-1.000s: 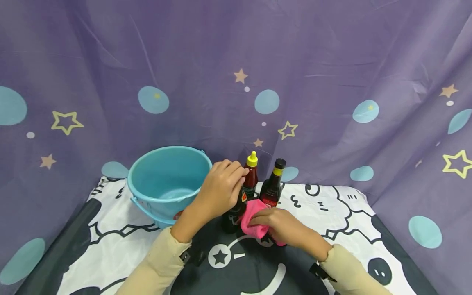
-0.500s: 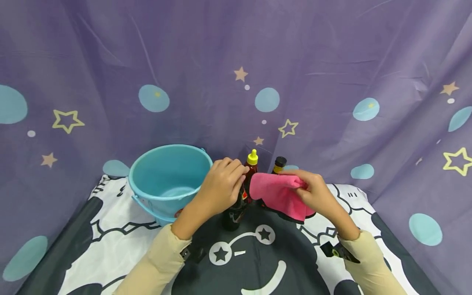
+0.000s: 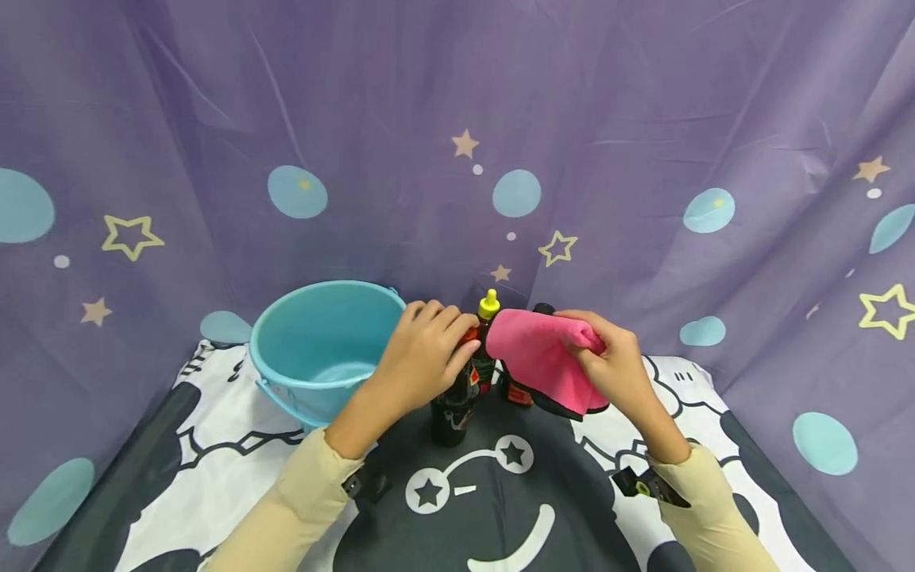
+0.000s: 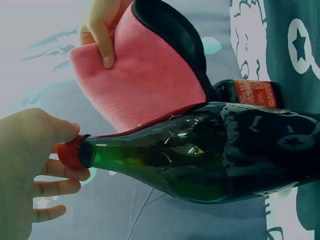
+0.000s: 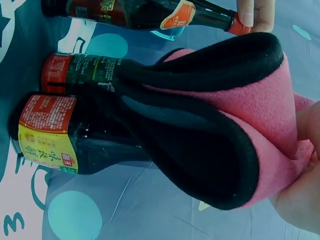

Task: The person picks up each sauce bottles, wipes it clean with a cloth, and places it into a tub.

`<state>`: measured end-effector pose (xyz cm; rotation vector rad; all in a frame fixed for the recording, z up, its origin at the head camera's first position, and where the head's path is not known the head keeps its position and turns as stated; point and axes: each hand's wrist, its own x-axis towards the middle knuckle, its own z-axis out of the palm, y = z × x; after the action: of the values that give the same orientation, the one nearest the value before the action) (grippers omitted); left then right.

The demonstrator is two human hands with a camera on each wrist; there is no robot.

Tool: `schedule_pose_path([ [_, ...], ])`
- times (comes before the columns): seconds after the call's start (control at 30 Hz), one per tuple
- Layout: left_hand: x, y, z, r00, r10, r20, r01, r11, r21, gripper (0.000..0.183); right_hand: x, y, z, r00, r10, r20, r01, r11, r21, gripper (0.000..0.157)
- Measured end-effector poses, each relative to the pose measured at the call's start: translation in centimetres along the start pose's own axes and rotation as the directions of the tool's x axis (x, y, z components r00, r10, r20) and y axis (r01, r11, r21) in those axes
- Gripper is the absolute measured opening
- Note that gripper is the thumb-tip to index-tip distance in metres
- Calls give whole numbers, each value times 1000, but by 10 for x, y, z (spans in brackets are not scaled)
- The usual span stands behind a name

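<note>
In the head view my left hand point(image 3: 425, 353) is at the top of a dark green glass bottle point(image 3: 452, 413). The left wrist view shows thumb and index finger pinching its red cap point(image 4: 71, 151), the other fingers spread. My right hand point(image 3: 616, 361) grips a pink cloth point(image 3: 532, 349) with black edging, folded and raised to the right of that bottle. Behind the cloth, partly hidden, stand a sauce bottle with a yellow nozzle cap point(image 3: 489, 305) and a dark sauce bottle with a red and yellow label point(image 5: 47, 130).
A light blue bucket point(image 3: 307, 388) stands left of the bottles, close to my left hand. The table wears a black and white cartoon cloth point(image 3: 214, 477). A purple curtain point(image 3: 400, 119) with stars hangs just behind.
My right hand has lifted the pink cloth from low among the bottles, up and to the right. My left hand has stayed at the green bottle's top, its fingers shifting slightly.
</note>
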<state>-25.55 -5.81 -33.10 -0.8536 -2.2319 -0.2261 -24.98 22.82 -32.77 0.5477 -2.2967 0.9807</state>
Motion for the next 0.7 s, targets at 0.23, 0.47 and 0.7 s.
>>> schedule_pose_path([
  [0.23,2,-1,0,999,37,-4,-37,998,-50,18,2,-6,4,993,13,-113,-11,1000,20,31],
  [0.47,1,-4,0,999,52,-14,-54,986,-156,16,9,-13,11,980,-14,-197,22,999,38,30],
  [0.7,2,-12,-4,999,42,21,-36,973,-227,18,16,-21,21,973,-89,-214,104,993,59,35],
])
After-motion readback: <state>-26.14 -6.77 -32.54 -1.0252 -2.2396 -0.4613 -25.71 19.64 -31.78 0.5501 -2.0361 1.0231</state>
